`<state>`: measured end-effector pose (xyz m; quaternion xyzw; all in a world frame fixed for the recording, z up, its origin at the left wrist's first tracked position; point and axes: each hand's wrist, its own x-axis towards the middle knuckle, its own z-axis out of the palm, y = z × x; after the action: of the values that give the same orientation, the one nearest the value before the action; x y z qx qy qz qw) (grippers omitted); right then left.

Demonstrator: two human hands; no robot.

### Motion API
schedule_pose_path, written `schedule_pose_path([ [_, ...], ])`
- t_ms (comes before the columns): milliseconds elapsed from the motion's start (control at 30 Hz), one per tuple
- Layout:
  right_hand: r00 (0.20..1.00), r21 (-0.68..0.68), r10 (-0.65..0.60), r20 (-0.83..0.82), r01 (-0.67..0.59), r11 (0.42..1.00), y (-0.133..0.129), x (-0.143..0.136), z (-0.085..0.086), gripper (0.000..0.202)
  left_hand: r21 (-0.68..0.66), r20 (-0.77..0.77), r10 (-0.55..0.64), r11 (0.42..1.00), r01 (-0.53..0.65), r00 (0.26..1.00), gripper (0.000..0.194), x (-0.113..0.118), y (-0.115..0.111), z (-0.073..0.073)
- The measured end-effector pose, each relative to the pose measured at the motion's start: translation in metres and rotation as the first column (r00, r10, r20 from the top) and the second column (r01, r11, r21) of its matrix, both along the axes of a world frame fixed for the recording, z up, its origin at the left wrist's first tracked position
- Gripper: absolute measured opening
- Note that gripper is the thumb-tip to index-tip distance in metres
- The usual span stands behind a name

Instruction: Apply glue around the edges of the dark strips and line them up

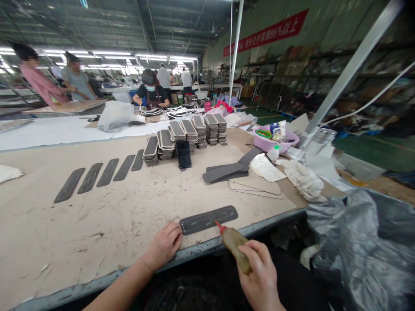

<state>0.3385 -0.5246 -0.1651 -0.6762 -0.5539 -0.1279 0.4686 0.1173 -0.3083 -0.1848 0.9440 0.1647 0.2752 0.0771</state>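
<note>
A long dark grey panel (197,222) with rounded corners lies flat near the table's front edge, with pale, shiny streaks on its face. My left hand (166,242) has its curled fingers and thumb on the panel's left end. In my right hand (259,270) is a brownish squeeze bottle (234,242), tilted with its red nozzle (220,227) against or just over the panel's middle. The fingers are wrapped round the bottle's lower half. Further left, several similar dark panels (108,172) lie in a slanting row, also bearing pale streaks.
Several stacks of pale-edged panels (151,151) stand behind a black phone (184,154). Dark strips (223,172), thin wire-like outlines (256,190) and a paper (267,167) lie right. A lilac basin (275,144) holds small items. Grey plastic sheeting (359,246) hangs at right; co-workers are beyond.
</note>
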Motion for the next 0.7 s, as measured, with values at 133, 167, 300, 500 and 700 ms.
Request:
schedule_pose_path([
  [133, 0.986, -0.025, 0.16, -0.04, -0.161, 0.987, 0.017, -0.029, 0.006, 0.028, 0.002, -0.009, -0.001, 1.0, 0.001, 1.0, 0.015, 0.0, 0.001, -0.001],
  [167, 0.982, -0.039, 0.184, -0.041, -0.186, 0.982, 0.019, -0.033, 0.007, 0.028, 0.002, -0.014, 0.002, 1.0, -0.002, 1.0, 0.015, 0.0, 0.001, -0.001],
  [300, 0.99, -0.059, 0.136, -0.019, -0.137, 0.989, 0.014, -0.023, 0.004, 0.027, 0.004, -0.011, 0.006, 1.0, -0.006, 1.0, 0.015, 0.0, 0.0, -0.001],
  [500, 0.984, -0.032, -0.173, 0.053, 0.174, 0.984, 0.001, 0.02, -0.008, 0.017, -0.014, 0.013, -0.005, 1.0, 0.005, 1.0, 0.016, 0.0, 0.002, -0.002],
  [700, 0.994, 0.083, -0.081, -0.069, 0.087, 0.993, 0.004, 0.02, -0.004, 0.013, -0.102, 0.042, 0.032, 0.994, -0.027, 0.999, 0.016, -0.001, -0.002, -0.003],
])
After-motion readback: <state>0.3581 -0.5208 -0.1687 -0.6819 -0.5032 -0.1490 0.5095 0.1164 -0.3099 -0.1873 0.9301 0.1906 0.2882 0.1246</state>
